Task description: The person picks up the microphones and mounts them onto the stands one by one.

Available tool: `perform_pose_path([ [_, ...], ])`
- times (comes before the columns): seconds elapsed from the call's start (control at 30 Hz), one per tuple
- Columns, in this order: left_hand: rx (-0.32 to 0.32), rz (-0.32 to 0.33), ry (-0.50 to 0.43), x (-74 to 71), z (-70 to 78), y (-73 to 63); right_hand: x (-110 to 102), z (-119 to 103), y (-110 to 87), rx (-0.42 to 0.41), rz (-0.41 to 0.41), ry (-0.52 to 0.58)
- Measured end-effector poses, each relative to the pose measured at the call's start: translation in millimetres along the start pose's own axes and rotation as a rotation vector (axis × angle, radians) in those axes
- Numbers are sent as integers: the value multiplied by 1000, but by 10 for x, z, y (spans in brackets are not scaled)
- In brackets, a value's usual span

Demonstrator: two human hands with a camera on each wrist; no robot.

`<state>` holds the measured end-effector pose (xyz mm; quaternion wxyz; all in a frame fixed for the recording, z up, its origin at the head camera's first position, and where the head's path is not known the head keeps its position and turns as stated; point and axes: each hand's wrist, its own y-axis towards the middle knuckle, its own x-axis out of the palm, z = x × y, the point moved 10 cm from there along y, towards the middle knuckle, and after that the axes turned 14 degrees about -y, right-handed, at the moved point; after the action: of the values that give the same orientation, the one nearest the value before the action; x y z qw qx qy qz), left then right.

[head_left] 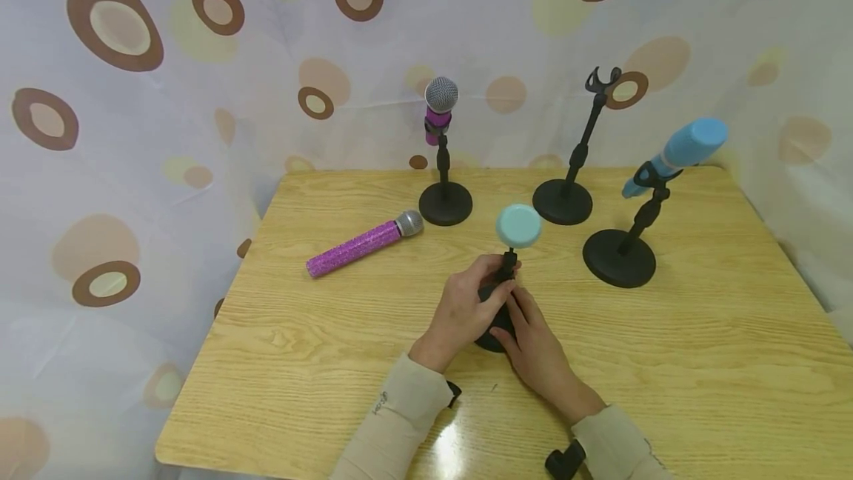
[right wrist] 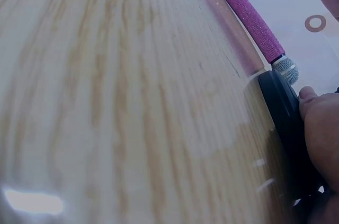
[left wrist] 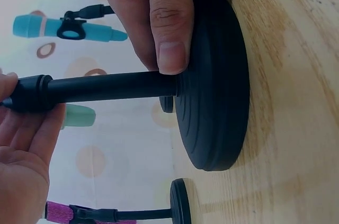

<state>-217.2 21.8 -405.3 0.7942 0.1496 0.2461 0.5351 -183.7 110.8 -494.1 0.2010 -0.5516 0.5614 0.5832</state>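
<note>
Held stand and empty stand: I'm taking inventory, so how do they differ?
The held stand carries a mint microphone; the empty stand carries none. The left hand and right hand touch the held stand; the empty stand stands untouched. Both are black with round bases.

Pale patterned cloth hangs behind a light wood table.
The cloth [head_left: 393, 35], whitish and softly creased, rises past the table's back edge and runs down outside its left and right edges; it is printed with brown rings around pale centres and with plain blots of peach, tan and yellow-green. The table [head_left: 280, 391] has a yellowish top with wavy wood grain, most swirled towards the left edge, and rounded back corners and front left corner; its front right corner lies outside the head view. Light falls fairly evenly, with a white glare [head_left: 449, 450] on the glossy surface near the front edge.
</note>
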Motion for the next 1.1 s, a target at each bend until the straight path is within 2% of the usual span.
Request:
perform_pose_path([
  [0.17, 8, 4, 14, -3, 13, -4, 10, 4, -2, 1, -2, 6],
  [0.4, -35, 41, 14, -27, -38, -26, 19, 6, -5, -3, 0, 7],
  [0.7, -25, 72, 5, -47, -26, -31, 9, 3, -3, -7, 7, 9],
  [1.1, -6, 67, -33, -50, -14, -27, -2, -7, -5, -11, 18, 4],
])
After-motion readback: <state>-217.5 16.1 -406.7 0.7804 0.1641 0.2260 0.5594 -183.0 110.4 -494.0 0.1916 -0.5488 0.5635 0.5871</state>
